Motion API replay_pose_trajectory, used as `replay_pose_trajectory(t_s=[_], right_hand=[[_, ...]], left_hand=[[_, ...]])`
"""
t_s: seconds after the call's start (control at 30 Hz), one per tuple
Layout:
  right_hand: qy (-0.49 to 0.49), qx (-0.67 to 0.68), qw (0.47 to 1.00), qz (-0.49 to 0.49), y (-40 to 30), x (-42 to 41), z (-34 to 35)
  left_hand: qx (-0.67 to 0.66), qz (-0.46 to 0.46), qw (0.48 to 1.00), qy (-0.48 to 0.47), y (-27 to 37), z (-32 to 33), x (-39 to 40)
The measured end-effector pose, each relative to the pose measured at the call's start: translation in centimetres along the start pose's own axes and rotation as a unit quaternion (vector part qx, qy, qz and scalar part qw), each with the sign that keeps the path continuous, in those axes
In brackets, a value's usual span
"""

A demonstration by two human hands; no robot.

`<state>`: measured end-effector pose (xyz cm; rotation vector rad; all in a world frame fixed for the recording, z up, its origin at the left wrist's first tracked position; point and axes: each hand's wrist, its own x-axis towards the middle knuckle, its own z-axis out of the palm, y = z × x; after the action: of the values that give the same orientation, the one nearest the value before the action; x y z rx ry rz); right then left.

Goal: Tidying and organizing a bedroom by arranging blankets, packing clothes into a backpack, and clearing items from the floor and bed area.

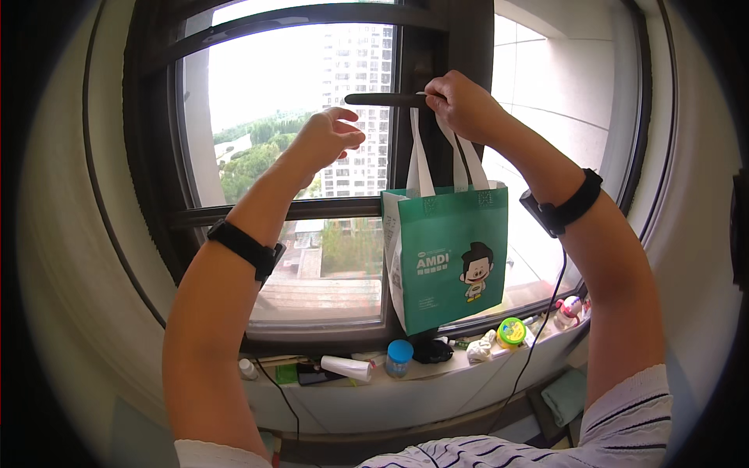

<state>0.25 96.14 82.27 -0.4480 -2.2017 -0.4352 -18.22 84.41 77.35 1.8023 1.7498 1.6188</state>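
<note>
A green tote bag with white side panels and a printed cartoon figure (453, 263) hangs by its white straps in front of the window frame. Its straps run up to a dark horizontal bar, which looks like the window handle (380, 99). My right hand (465, 105) has its fingers closed at the bar's right end, by the top of the straps; whether it grips the bar, a strap or both cannot be told. Left of the bar and a little lower, my left hand (333, 137) is raised with fingers apart and curled, holding nothing. Black bands with small devices circle both forearms.
Along the windowsill (433, 383) stand a blue-lidded jar (399, 358), a yellow-green tub (511, 332), a white roll (346, 368), a black crumpled bag (433, 351) and a pink-white figure (567, 311). Dark cables hang from near both forearms. A folded greenish cloth (564, 398) lies below, right.
</note>
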Motion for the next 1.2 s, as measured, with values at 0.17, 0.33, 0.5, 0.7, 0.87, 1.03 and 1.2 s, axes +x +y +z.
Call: replay_pose_trajectory(t_s=[0.17, 0.33, 0.5, 0.7, 0.87, 1.03, 1.2], right_hand=[[0.039, 0.038, 0.998, -0.033, 0.8, -2.8, -0.2], [0.063, 0.17, 0.982, 0.051, -0.8, -9.5, -4.4], [-0.103, 0.327, 0.937, 0.059, -1.8, -23.7, -4.2], [-0.541, 0.293, 0.731, 0.295, -4.0, -52.3, 1.5], [-0.609, 0.331, 0.554, 0.462, -9.9, -80.9, 0.3], [-0.425, 0.264, 0.336, 0.798, -11.5, -94.9, -13.2], [-0.306, 0.195, 0.25, 0.898, -16.6, -100.9, -26.3]], left_hand=[[-0.061, 0.011, 0.997, 0.035, -0.7, 0.8, -3.0], [-0.212, 0.071, 0.969, 0.104, -0.9, 3.5, -10.0], [-0.349, 0.012, 0.937, -0.022, -2.1, 6.7, -20.2], [-0.361, -0.114, 0.852, -0.362, -2.1, 15.0, -28.6], [-0.385, -0.269, 0.724, -0.504, -0.2, 26.7, -32.6], [-0.272, -0.303, 0.734, -0.543, 5.6, 38.3, -35.8], [-0.237, -0.243, 0.675, -0.655, 11.6, 50.3, -38.5]])
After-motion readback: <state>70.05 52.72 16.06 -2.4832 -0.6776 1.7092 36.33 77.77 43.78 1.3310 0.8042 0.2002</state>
